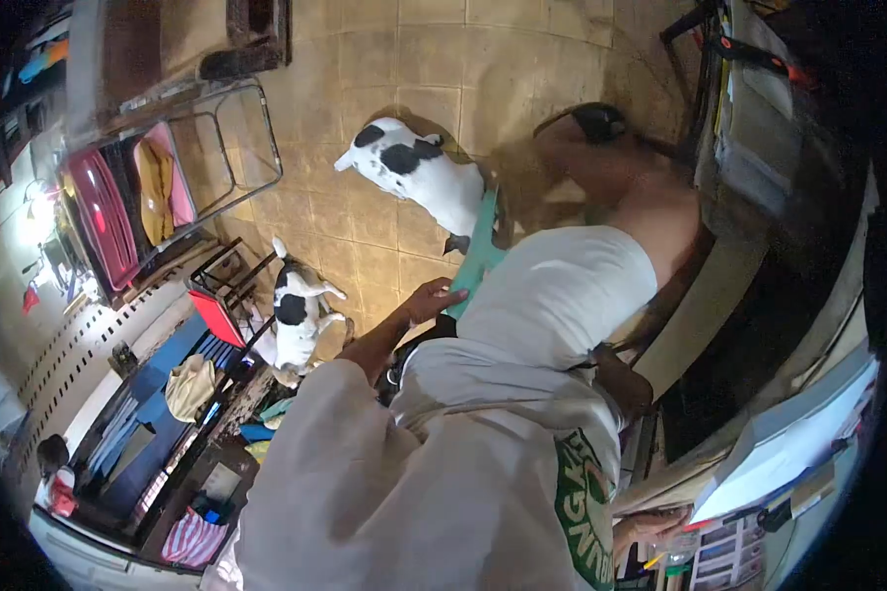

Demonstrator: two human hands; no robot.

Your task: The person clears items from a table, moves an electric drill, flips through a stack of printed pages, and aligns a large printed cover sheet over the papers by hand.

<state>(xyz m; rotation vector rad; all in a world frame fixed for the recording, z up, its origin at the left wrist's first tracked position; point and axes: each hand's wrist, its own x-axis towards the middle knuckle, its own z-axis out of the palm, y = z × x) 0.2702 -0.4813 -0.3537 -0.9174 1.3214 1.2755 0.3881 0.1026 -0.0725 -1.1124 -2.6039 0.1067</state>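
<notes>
Beside the white-clothed thigh, my left hand (429, 298) has its fingers closed on the edge of a long green piece (478, 261). A white dog with black patches (419, 172) lies on the tiled floor, its rear close to the green piece's far end. At the lower right, my right hand (648, 526) is by the lower edge of a pale blue-white sheet (784, 424), above a clear container (675, 548). Its fingers are partly hidden, so its grip is unclear.
Another black-and-white dog (294, 310) lies by a red chair (217, 316). A metal-framed rack (278, 148) with pink and yellow items stands at the upper left. Cloths and a dark table (222, 463) are at the lower left. Dark furniture (749, 335) lines the right.
</notes>
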